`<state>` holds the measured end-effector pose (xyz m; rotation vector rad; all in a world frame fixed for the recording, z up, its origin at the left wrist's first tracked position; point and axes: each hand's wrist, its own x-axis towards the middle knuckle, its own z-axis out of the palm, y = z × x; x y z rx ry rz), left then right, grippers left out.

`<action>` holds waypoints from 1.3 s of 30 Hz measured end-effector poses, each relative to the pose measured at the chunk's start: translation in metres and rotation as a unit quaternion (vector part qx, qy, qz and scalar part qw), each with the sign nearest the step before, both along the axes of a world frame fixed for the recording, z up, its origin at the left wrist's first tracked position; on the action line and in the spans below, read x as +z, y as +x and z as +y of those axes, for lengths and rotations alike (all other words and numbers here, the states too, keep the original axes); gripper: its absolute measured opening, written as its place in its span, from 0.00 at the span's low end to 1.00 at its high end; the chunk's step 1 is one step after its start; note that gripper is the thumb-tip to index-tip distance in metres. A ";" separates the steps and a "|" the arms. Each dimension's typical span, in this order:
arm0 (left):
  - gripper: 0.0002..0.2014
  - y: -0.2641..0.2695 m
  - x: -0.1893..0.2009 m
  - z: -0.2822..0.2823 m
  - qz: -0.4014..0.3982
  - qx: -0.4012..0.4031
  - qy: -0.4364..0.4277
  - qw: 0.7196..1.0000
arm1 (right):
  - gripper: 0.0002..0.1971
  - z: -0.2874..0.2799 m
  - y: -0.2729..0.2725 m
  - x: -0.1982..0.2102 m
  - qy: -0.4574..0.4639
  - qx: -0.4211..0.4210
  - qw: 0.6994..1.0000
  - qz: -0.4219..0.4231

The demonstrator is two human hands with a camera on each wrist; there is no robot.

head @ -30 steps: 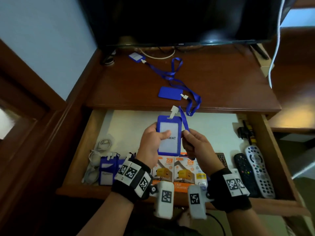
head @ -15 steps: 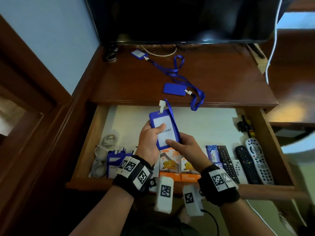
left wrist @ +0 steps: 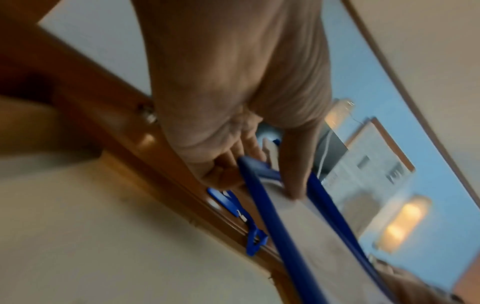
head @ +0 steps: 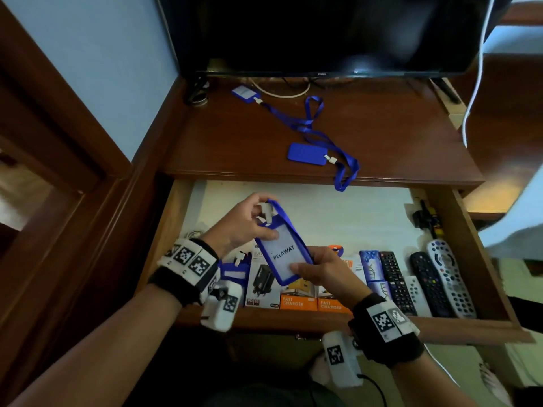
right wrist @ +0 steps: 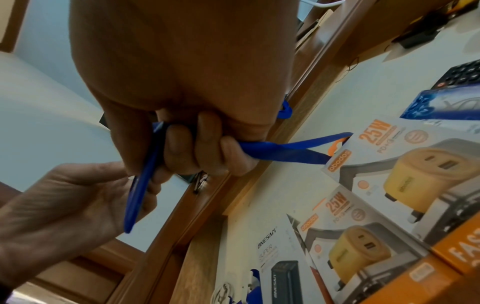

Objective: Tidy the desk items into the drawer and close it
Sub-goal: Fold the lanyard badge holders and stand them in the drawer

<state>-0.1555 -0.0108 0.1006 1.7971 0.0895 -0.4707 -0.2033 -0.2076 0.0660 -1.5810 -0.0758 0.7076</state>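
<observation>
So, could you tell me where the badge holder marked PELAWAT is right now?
In the head view, the PELAWAT badge holder is held by both hands, left hand and right hand, above the open drawer, over the charger boxes.

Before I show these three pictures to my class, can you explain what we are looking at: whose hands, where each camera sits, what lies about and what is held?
There is no machine here: a person works with bare hands, wearing a camera on the head and one on each wrist. The wide picture is the head view, looking down at a wooden desk and its open drawer. The other two look along each hand at its fingers.

The left hand and right hand together hold a blue badge holder reading PELAWAT; the right wrist view shows its blue strap gripped in the right hand's fingers.

Two more blue badges with lanyards lie on the desk. The drawer holds charger boxes, remote controls and a white cable.
</observation>
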 end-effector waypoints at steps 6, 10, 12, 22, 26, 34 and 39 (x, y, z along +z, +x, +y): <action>0.15 0.017 0.016 0.017 -0.031 -0.197 0.221 0.955 | 0.04 -0.001 0.003 0.001 -0.033 0.066 0.997 0.021; 0.12 0.023 0.019 0.018 -0.010 -0.272 0.276 0.922 | 0.03 0.000 0.005 0.004 -0.040 0.075 0.996 0.018; 0.10 0.025 0.020 0.014 0.001 -0.322 0.307 0.896 | 0.05 0.000 0.007 0.003 -0.049 0.077 0.996 0.017; 0.08 0.024 0.004 0.005 0.083 -0.367 0.242 0.895 | 0.08 -0.011 0.020 0.010 -0.037 0.020 0.999 -0.013; 0.08 0.023 0.000 0.013 0.089 -0.308 0.155 0.934 | 0.14 -0.013 0.018 0.009 -0.015 -0.013 0.999 -0.045; 0.05 0.019 -0.002 0.017 0.107 -0.332 0.087 0.933 | 0.31 -0.020 0.020 0.000 0.031 -0.071 0.996 -0.034; 0.08 0.020 -0.002 0.017 0.134 -0.373 0.079 0.915 | 0.16 -0.026 0.022 -0.008 0.004 -0.108 0.994 -0.033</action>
